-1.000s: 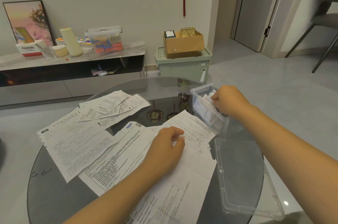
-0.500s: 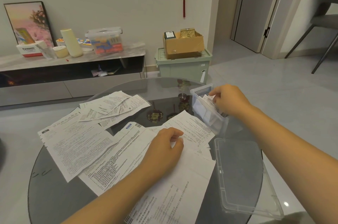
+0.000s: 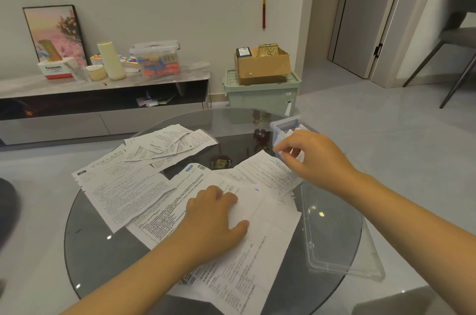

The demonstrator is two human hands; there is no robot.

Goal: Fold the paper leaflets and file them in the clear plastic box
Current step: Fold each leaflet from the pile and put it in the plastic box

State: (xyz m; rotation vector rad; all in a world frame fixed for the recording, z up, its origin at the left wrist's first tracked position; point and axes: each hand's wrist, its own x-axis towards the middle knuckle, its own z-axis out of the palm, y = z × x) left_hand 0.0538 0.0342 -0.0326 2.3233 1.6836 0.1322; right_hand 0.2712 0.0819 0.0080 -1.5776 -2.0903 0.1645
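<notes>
Several printed paper leaflets [image 3: 123, 186] lie spread in overlapping layers on the round glass table [image 3: 98, 250]. My left hand [image 3: 213, 216] rests on the nearest leaflet [image 3: 260, 245], its bent fingers and thumb pinching a blank white fold of it. The clear plastic box [image 3: 279, 127] stands at the table's right rim with folded leaflets [image 3: 293, 132] upright inside. My right hand [image 3: 316, 157] hovers over the box's near end with its fingers loosely curled. I see nothing held in it.
The box's clear lid [image 3: 334, 232] lies flat at the table's right edge, partly overhanging it. Behind the table stand a low TV cabinet [image 3: 103, 108] with clutter and a green bin [image 3: 262, 95] carrying a cardboard box. A grey chair [image 3: 453, 39] is at the far right.
My right hand has come up out of the box and moved left toward its near end. My left hand has shifted slightly, and the fold of paper under it has risen.
</notes>
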